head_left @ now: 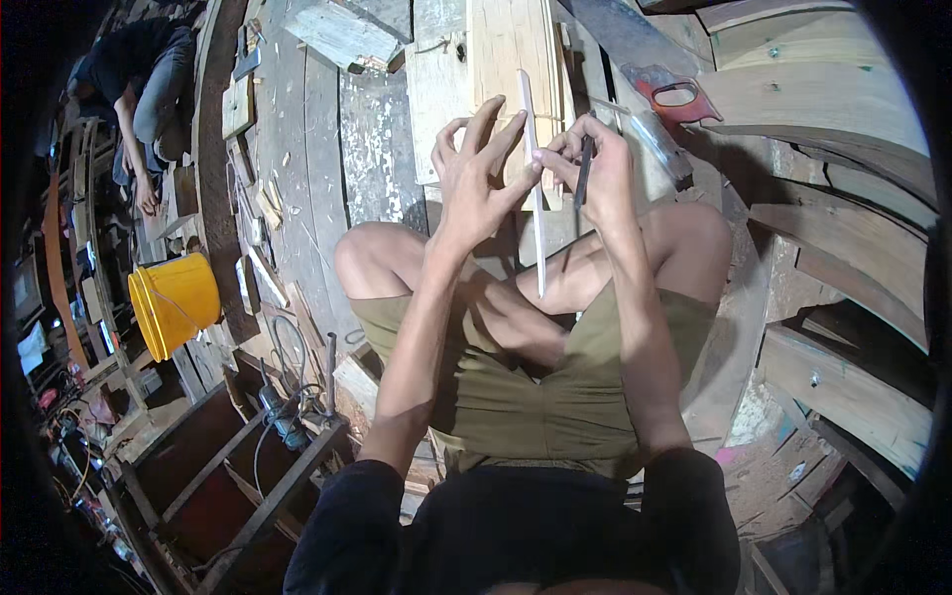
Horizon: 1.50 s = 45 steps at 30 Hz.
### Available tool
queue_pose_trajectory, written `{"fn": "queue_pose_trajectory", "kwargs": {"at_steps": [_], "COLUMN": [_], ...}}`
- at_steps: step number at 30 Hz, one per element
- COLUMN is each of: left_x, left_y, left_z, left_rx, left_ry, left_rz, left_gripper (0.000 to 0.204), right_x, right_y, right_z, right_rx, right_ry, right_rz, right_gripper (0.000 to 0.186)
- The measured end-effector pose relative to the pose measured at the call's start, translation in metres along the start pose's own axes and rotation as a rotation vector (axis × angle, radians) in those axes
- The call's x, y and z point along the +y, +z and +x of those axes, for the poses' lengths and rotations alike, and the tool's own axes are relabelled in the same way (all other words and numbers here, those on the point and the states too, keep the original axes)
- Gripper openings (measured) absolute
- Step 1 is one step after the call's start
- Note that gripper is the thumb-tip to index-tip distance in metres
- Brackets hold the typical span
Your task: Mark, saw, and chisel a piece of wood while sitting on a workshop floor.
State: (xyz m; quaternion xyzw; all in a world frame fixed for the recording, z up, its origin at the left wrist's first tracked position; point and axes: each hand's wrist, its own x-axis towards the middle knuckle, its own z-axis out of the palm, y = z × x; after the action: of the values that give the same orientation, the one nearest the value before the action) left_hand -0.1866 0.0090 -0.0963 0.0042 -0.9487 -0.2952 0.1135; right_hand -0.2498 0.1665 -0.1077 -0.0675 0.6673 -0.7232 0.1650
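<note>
White strip (538, 213), upper centre: your left grip (476, 185) spreads against it; your right grip (607, 177) clamps a dark pen (583, 177). Likely aligning; next, steady it.

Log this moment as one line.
left hand: spread, touching white strip | right hand: holding dark slim stick, also at strip | below hands: pale board | nearby: red-handled saw

One left hand (481, 178) at 12 o'clock, one right hand (610, 164), one white strip (538, 203), one dark pen (583, 178) at 1, one red-handled saw (654, 89) at 1:30, one yellow bucket (178, 302) at 9, one co-worker (149, 74) at 10 are showing.
</note>
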Motion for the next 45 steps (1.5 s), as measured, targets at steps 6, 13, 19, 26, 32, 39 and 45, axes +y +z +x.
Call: {"fn": "queue_pose_trajectory", "kwargs": {"at_steps": [6,13,19,26,32,39,45], "left_x": [0.006,0.005,0.008,0.002,0.002,0.004,-0.005], "left_y": [-0.003,-0.016,-0.017,-0.018,-0.016,-0.019,-0.029], "left_z": [0.002,0.006,0.008,0.008,0.010,0.011,0.011], "left_rx": [-0.040,-0.163,-0.202,-0.220,-0.249,-0.239,-0.253], "left_ry": [0.012,0.114,0.104,0.138,0.154,0.158,0.151], "left_rz": [-0.010,-0.003,0.060,0.121,0.140,0.140,-0.048], "left_gripper": [0.059,0.078,0.084,0.086,0.090,0.088,0.079], "right_x": [0.006,0.008,0.004,0.014,0.010,0.010,0.007], "right_y": [-0.006,-0.010,-0.009,-0.006,-0.007,-0.005,-0.007], "right_z": [0.003,0.005,0.004,0.006,0.004,0.006,0.003], "right_rx": [-0.027,-0.069,-0.059,-0.088,-0.071,-0.071,-0.085], "right_ry": [0.015,0.034,0.078,0.020,0.054,0.034,0.051], "right_rz": [0.089,0.033,0.094,0.062,0.068,0.036,0.041], "right_gripper": [0.034,0.034,0.036,0.038,0.039,0.038,0.033]}}
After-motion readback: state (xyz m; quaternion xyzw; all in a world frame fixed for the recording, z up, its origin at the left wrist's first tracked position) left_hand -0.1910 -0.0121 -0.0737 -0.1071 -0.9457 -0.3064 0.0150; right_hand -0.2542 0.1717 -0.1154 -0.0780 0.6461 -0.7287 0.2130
